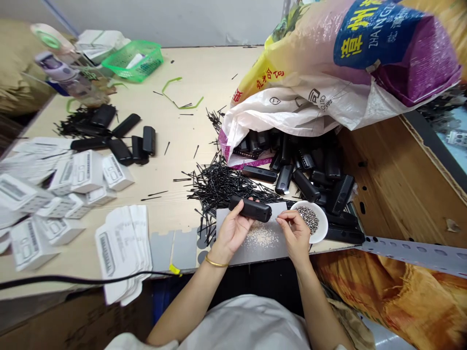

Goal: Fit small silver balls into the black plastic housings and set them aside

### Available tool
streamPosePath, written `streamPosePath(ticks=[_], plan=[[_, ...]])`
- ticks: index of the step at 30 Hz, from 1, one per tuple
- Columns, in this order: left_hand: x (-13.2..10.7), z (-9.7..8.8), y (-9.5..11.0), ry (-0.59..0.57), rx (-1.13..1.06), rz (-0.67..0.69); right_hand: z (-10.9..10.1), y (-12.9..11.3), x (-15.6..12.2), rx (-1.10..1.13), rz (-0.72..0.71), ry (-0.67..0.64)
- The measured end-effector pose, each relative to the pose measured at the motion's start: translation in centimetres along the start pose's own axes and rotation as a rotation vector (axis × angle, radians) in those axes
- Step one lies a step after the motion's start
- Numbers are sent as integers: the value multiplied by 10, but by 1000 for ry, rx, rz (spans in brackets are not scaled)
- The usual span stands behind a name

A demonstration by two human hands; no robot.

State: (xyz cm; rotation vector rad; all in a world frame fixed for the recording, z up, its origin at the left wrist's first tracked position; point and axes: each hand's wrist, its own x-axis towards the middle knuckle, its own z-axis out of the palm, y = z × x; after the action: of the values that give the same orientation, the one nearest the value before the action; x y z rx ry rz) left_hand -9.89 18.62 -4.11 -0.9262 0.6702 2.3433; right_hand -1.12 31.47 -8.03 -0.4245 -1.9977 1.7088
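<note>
My left hand (233,228) is wrapped round a black oblong plastic case (251,209), held level above a grey sheet (228,218). Close to the case's right end, my right hand (296,232) has thumb and fingers pinched together; whatever is between them is too small to make out. Beside that hand stands a white bowl (323,226) of small shiny metal pieces (308,219). Pale grains (260,236) lie scattered on the sheet below my hands. A heap of thin black sticks with thicker ends (226,184) spreads just beyond the sheet.
A printed woven sack (292,92) spills more black cases (284,179) at the right. White folded boxes (87,170) and flat cartons (122,248) cover the left. A green basket (134,61) stands at the back. A black cable (83,278) crosses the front edge.
</note>
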Motion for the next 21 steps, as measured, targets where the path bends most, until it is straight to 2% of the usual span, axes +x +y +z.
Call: streamPosePath(ticks=[4, 11, 16, 21], plan=[[-1, -1, 0, -1, 0, -5, 9, 0, 1, 108, 6, 42], [-5, 1, -2, -12, 3, -4, 18, 0, 0, 12, -86, 76], [-6, 1, -5, -5, 37, 26, 19, 1, 2, 111, -31, 102], [-10, 1, -6, -25, 78, 108, 16, 3, 1, 65, -18, 78]])
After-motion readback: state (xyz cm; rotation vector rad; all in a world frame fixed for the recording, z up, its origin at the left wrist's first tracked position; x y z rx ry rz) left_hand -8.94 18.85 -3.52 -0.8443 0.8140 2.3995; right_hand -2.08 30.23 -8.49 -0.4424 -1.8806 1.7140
